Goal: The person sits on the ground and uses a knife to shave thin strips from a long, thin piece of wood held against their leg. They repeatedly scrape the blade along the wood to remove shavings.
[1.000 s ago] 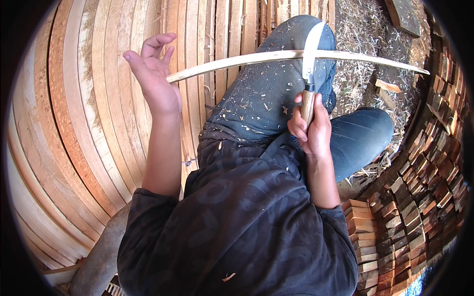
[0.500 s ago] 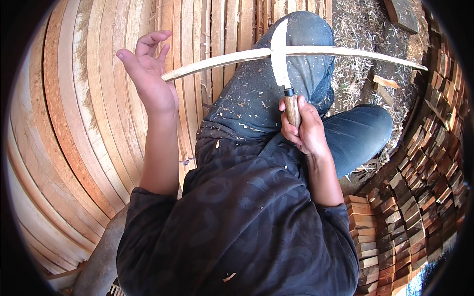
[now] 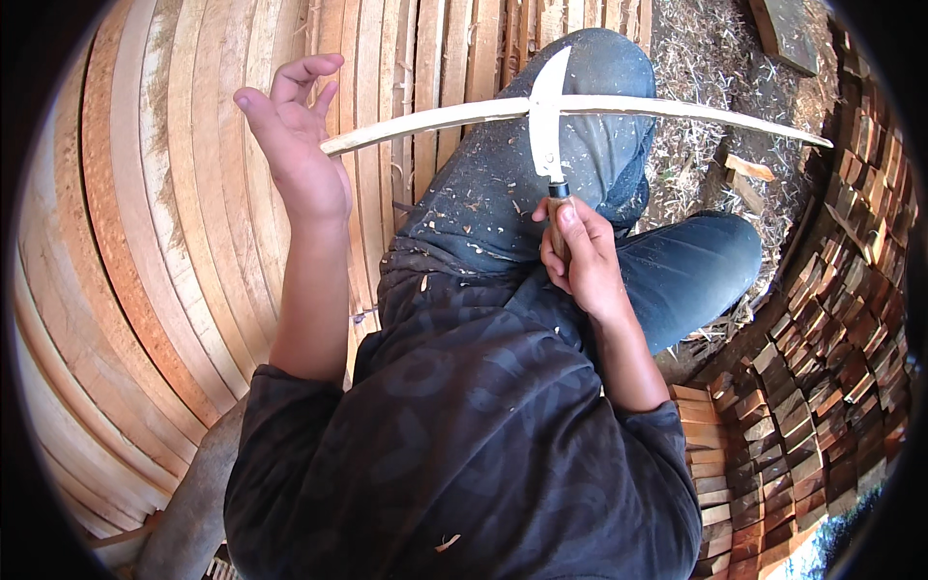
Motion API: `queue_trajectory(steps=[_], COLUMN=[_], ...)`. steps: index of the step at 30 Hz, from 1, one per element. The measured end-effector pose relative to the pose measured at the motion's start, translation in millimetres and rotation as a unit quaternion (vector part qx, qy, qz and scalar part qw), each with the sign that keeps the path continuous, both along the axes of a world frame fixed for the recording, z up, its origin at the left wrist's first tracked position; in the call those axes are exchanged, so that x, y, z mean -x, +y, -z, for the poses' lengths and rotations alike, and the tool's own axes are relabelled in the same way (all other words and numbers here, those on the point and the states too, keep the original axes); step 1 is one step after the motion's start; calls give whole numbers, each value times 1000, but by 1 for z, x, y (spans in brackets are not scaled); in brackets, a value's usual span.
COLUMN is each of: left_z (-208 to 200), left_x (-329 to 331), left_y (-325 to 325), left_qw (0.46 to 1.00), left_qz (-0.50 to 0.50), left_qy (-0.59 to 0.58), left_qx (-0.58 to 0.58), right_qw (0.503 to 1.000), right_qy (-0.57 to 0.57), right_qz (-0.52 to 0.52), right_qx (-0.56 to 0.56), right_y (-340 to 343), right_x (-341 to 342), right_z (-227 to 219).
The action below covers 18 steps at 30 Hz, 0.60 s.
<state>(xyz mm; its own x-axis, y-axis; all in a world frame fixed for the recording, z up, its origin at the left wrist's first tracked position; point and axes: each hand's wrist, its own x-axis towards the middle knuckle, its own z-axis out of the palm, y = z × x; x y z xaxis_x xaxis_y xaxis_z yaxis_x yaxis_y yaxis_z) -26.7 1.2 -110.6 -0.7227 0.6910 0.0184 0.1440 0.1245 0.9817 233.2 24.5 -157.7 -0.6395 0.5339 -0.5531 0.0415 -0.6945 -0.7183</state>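
Shaving the stick point(image 3: 416, 123) looks to be the step in hand: it lies across the thigh point(image 3: 483, 208), near the knee, with the knife point(image 3: 547, 150) crossing over it just left of the knee's middle. One end meets the left hand point(image 3: 304, 174) at the palm, near the base of the thumb; the other reaches past the knee, over the shavings point(image 3: 691, 72) on the ground. The left fingers are spread wide and loosely bent, none of them wrapped round the stick, so that hand seems to brace the end rather than grip it. The right hand point(image 3: 585, 256) is closed round the knife, thumb lying along it, with the blade point(image 3: 553, 82) pointing away from the body. Whether the edge is biting into the wood or only resting on it, I cannot tell. Small chips point(image 3: 491, 186) are scattered on the thigh, which fits with paring. As I judge it, a further stroke calls for the palm to hold firm against the stick's end, the thigh to stay steady beneath, and the blade to run shallow along the wood, its path clear of both the left fingers and the leg.
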Motion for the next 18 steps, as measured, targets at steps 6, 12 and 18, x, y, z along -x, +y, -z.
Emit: queue_trajectory(steps=[6,12,18], left_z=[0,1,1], left_x=[-1,1,0], left_y=[1,0,1], left_qw=[1000,1000,1000], left_qz=[7,-5,12], left_qy=[20,-7,5], left_qx=[4,-7,-20], right_qw=[998,963,989], right_qy=[-9,139,-74], right_qz=[49,15,112], right_qx=[46,231,-64], right_y=[-3,1,8], right_x=[-3,-9,-4], right_z=[5,3,7])
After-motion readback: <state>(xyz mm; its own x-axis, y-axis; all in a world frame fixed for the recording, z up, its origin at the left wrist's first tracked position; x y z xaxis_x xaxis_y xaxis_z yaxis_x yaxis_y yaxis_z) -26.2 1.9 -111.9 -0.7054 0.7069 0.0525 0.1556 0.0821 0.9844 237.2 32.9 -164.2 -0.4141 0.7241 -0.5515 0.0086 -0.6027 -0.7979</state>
